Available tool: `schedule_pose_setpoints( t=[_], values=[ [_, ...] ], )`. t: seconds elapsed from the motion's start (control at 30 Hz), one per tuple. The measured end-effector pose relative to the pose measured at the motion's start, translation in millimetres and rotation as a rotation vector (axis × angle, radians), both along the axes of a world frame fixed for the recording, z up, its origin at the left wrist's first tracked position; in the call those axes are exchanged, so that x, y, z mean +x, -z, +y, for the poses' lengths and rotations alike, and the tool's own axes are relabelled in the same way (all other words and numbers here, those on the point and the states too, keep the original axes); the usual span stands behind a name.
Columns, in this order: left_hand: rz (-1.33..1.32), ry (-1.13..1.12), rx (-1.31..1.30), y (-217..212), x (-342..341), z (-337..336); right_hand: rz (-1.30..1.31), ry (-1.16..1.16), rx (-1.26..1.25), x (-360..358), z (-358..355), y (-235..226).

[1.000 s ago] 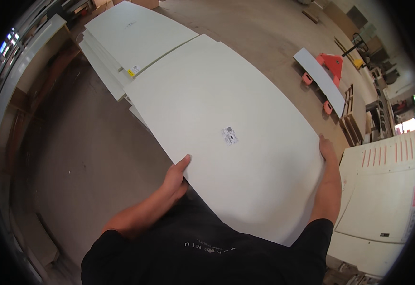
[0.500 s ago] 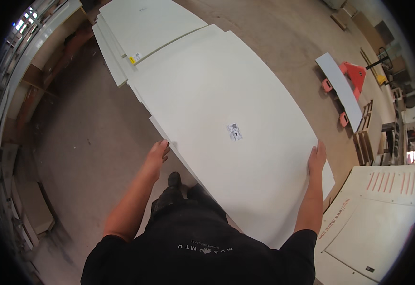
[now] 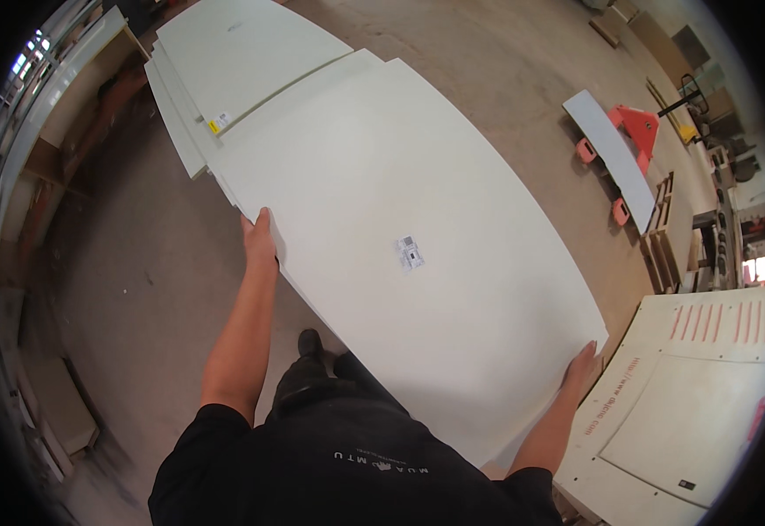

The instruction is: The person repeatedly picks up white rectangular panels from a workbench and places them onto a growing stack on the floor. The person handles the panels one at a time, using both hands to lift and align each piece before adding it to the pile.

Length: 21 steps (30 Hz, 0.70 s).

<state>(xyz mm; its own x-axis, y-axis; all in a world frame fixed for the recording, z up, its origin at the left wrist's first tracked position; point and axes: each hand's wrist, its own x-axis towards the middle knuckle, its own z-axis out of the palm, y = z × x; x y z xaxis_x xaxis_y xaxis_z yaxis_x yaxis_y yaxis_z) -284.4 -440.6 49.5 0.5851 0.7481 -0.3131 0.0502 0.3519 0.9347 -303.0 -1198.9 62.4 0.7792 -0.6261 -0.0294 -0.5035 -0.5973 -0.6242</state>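
1. While my left hand [image 3: 260,238] clamps the near-left edge of the large white panel [image 3: 400,254], thumb on top, fingers under, my right hand [image 3: 580,368] curls closed over its right corner.
2. Panel: flat, lying over the white panel stack [image 3: 225,79].
3. Step, judged: carrying the sheet.
4. Next move calls for a level, even grip.
5. Nearby: routed white board [image 3: 707,394] on my right; orange pallet truck [image 3: 637,127] well apart.
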Motion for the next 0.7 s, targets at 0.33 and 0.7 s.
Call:
schedule_pose_setpoints(
  t=[0.33,0.7],
  values=[
    [0.31,0.063,0.363,-3,25,1,0.094,-0.023,-0.221,28,12,-16],
    [-0.117,0.003,0.121,2,3,-14,0.058,-0.06,-0.309,21,37,-19]
  ],
)
